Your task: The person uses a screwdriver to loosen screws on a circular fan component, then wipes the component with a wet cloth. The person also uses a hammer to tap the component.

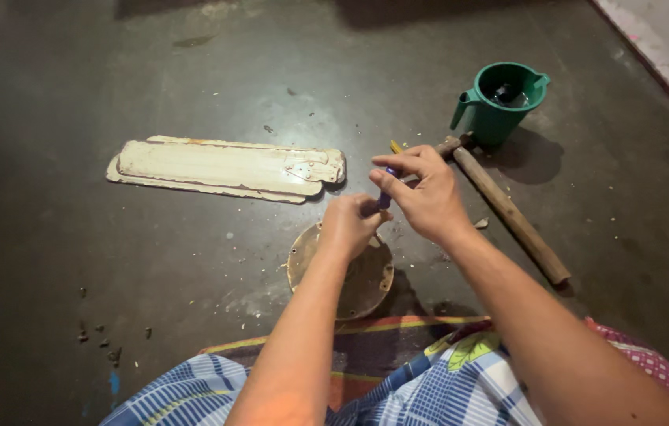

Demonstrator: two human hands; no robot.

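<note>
head view: both my grips close on a thin blue-handled tool (384, 197), left hand (348, 225) low, right hand (427, 193) pinching above, over the round metal fan cover (366, 285) on the floor; it seems light, stiff, best held mid-handle.

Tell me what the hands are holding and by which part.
Both hands, left and right, grip a slim blue-handled tool: the left low on it, the right near its top.
</note>
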